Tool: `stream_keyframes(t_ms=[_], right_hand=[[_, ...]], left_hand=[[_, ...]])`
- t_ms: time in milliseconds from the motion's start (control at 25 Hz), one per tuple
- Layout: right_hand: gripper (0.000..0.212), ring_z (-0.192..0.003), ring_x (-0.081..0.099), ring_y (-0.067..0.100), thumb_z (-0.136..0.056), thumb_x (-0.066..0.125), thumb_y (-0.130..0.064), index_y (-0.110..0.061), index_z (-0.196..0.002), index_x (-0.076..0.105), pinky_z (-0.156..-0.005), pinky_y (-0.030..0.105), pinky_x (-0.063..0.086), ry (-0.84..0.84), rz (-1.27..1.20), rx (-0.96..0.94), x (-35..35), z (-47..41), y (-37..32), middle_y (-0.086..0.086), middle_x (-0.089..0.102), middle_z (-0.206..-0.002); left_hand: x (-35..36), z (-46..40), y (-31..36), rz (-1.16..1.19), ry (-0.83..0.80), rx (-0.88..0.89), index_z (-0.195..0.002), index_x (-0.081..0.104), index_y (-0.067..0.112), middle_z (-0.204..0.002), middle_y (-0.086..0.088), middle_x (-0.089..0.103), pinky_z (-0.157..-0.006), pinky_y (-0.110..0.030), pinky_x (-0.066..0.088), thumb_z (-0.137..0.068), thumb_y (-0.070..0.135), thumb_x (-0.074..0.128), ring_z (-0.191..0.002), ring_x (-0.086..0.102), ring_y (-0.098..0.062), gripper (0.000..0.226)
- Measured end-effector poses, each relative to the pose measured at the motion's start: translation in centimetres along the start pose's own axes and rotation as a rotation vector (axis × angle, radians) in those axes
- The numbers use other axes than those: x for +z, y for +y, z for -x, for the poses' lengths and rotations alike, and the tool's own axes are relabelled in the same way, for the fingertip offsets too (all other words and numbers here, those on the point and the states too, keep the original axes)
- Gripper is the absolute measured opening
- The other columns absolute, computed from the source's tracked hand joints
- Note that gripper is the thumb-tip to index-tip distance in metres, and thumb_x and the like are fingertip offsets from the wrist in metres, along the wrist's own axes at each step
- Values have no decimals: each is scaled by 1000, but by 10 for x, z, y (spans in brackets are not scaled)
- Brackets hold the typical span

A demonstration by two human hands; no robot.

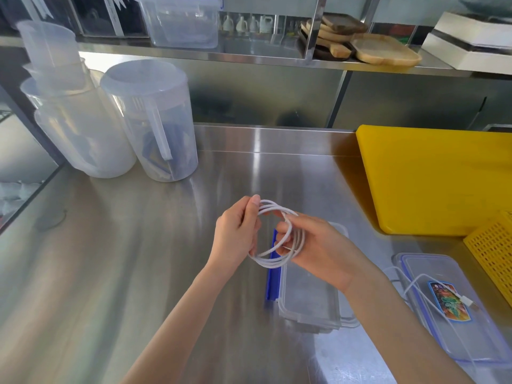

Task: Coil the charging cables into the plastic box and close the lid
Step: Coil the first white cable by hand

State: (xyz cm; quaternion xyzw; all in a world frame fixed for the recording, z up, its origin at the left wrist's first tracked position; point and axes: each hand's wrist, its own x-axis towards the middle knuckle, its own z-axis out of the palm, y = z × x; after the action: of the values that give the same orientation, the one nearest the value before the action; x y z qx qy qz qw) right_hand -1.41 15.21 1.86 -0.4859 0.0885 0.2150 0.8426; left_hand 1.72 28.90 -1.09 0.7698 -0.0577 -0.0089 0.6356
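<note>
Two hands (235, 234) (318, 245), one coiled cable (277, 260)

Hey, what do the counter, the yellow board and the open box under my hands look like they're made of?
Counter: likely stainless steel, brushed, with streaky reflections. Yellow board: probably plastic, opaque, matte, uniform colour. Open box: clear plastic, see-through walls, with a blue clip.

Brushed, glossy steel desk (138, 259); clear smooth plastic box (310, 300) and lid (454, 309); matt white cable (279, 261); frosted plastic jugs (155, 120); wooden trays (385, 49).
</note>
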Motion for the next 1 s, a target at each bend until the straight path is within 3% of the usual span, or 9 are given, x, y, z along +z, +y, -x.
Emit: stream_keyframes(t_ms=[80,200,360,560,640,760,880,1000], right_hand=[[12,-50,41,8,-77,48,-13,-9,-86,55,-66,23,38,-73,-187,85,-1,1,-2,-6,45,-47],[18,-44,35,8,-72,50,-13,-8,-88,57,-70,26,35,-71,-211,112,-3,2,-1,-7,34,-41],[15,-47,37,7,-83,51,-10,-12,-95,60,-67,23,44,-36,97,46,-2,3,2,-6,32,-47],[19,-64,60,3,-90,48,-8,-16,-102,61,-70,16,51,105,525,-128,-6,3,6,-3,61,-69],[17,-70,64,-4,-90,49,-9,-18,-97,62,-68,8,50,152,593,-165,-10,2,8,-5,66,-80],[14,-71,57,-15,-90,50,-25,-28,-85,63,-64,-2,41,213,773,-211,-10,1,13,-13,65,-84],[29,-77,53,-3,-88,47,-39,-18,-91,66,-66,-2,35,300,930,-256,-14,-2,18,-3,63,-89],[31,-78,52,4,-87,45,-45,-22,-91,66,-67,0,37,316,991,-263,-17,1,19,-7,59,-89]], left_hand=[[-2,-2,0,17,-5,-17,-60,38,14,-35,10,35,-39,-24,29,-95,28,38,-33,28,-8,38],[-6,-3,-2,14,-44,-26,-61,38,10,-34,10,33,-37,-22,31,-95,29,39,-31,28,-8,39],[-9,-2,-2,72,-61,-56,-61,41,12,-36,11,33,-35,-21,34,-95,29,40,-31,29,-6,39],[-13,0,-1,392,-114,-191,-52,52,29,-44,12,31,-35,-14,27,-94,34,41,-36,25,-5,43],[-16,-1,-2,542,-119,-231,-60,53,23,-45,11,30,-35,-14,24,-94,34,42,-36,24,-4,37],[-19,-1,-2,710,-130,-251,-66,51,18,-44,12,30,-33,-13,24,-94,33,41,-34,24,-2,33],[-20,0,-1,782,-105,-262,-67,54,19,-42,11,30,-31,-12,25,-94,32,41,-33,25,-3,33],[-20,1,0,796,-90,-260,-71,54,17,-42,10,30,-31,-12,24,-92,35,43,-34,24,-3,30]])
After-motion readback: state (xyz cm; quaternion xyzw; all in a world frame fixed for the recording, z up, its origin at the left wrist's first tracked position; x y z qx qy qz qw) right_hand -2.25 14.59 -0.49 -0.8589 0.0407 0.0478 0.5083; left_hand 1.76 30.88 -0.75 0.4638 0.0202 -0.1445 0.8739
